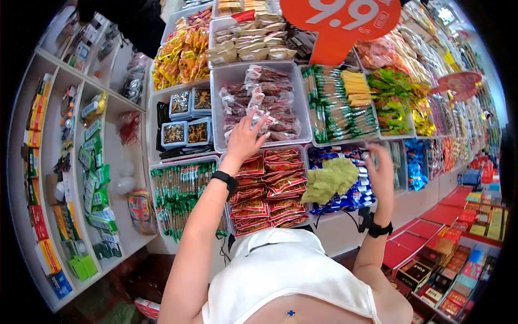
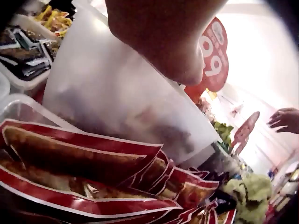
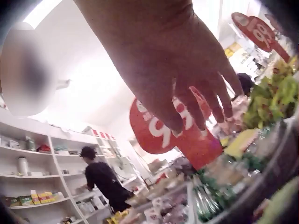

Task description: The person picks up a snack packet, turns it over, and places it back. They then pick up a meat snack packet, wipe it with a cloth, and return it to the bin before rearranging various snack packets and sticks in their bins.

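In the head view my left hand (image 1: 245, 140) reaches over the front rim of a white plastic bin (image 1: 217, 121). Its fingers are spread at the clear-wrapped dark red snack packets (image 1: 270, 97) inside. The left wrist view has the bin's wall (image 2: 112, 93) hiding the fingertips. My right hand (image 1: 380, 167) is raised beside the blue packets (image 1: 337, 202), holding nothing; its fingers (image 3: 191, 105) are loosely bent in the right wrist view. A crumpled green cloth (image 1: 332, 181) lies over the blue packets and the edge of the red snack packets (image 1: 272, 189).
Green-striped sticks (image 1: 186, 189) and boxed black packets (image 1: 186, 132) fill bins on the left. A red price sign (image 1: 340, 24) stands over the far bins. White shelves (image 1: 116, 178) line the left; boxed goods (image 1: 437, 275) sit at right. A person in black (image 3: 105, 182) stands by shelves.
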The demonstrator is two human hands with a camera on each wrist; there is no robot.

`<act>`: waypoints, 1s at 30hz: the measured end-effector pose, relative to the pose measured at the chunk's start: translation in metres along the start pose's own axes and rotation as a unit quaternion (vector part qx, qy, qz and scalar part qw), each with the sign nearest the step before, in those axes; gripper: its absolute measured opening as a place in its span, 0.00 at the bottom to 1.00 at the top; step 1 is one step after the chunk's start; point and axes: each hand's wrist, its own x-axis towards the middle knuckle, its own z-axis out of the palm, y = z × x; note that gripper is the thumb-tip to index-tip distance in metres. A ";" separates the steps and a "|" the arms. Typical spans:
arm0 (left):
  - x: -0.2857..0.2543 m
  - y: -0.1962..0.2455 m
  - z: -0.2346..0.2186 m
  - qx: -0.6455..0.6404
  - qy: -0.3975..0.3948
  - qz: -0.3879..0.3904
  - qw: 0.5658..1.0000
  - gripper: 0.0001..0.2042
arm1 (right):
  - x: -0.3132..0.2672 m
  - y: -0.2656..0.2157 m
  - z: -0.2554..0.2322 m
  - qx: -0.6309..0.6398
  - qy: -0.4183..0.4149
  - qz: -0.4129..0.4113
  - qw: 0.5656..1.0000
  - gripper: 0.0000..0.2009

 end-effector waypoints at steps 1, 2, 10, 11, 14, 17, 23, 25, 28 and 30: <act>0.001 -0.001 0.002 0.025 -0.009 0.038 0.999 0.28 | -0.023 0.024 0.015 -0.005 -0.036 0.003 0.999 0.16; 0.002 -0.002 0.006 0.049 -0.016 0.072 0.996 0.27 | -0.044 0.043 0.030 -0.010 -0.074 0.003 0.997 0.17; -0.002 -0.006 0.014 0.013 -0.043 0.012 0.999 0.25 | -0.098 0.044 0.121 -0.115 -0.109 0.072 0.985 0.33; -0.002 -0.006 0.015 0.015 -0.018 0.022 0.999 0.23 | -0.097 0.045 0.124 -0.125 -0.105 0.067 0.984 0.33; -0.001 -0.005 0.012 -0.004 -0.033 0.015 0.999 0.23 | -0.088 0.050 0.128 -0.153 -0.095 0.061 0.982 0.32; -0.001 0.000 0.007 0.017 -0.030 0.012 0.999 0.23 | -0.083 0.053 0.136 -0.169 -0.099 0.088 0.977 0.31; -0.005 0.004 0.008 0.011 0.028 -0.005 1.000 0.29 | -0.092 0.074 0.141 -0.097 -0.019 0.075 0.992 0.27; -0.014 0.004 0.007 -0.017 0.042 -0.037 0.998 0.29 | -0.095 0.069 0.123 -0.033 0.009 0.066 0.997 0.22; -0.039 0.008 -0.009 -0.030 0.049 -0.047 0.997 0.28 | -0.109 0.056 0.086 0.069 0.076 0.098 0.990 0.19; -0.066 0.016 -0.022 -0.026 0.041 -0.062 0.997 0.28 | -0.124 0.068 0.075 0.119 0.083 0.132 0.981 0.14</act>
